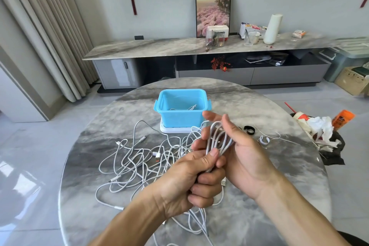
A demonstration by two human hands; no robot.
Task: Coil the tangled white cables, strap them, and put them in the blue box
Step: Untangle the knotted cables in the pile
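The left hand (pixel 191 177) is curled tight, thumb pinching the lower end of a coil (pixel 218 140) of white cable. The right hand (pixel 237 146) is half open, fingers loosely bent around the coil's upper loops. Left of and below both hands the remaining cables (pixel 139 162) lie tangled on the table (pixel 279 175). Just beyond the hands stands the blue box (pixel 181 108), open, some white cable inside. Right of the right hand lies a black strap (pixel 249 130).

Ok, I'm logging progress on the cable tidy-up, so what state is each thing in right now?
Blue plastic box: open, on its white lid, a cable inside.
Coiled white cable: looped, unstrapped, in both hands.
Left hand: grip closed round the coil's base.
Right hand: fingers supporting the loops.
Tangled white cables: loose on the table.
Black strap: unused, on the table.
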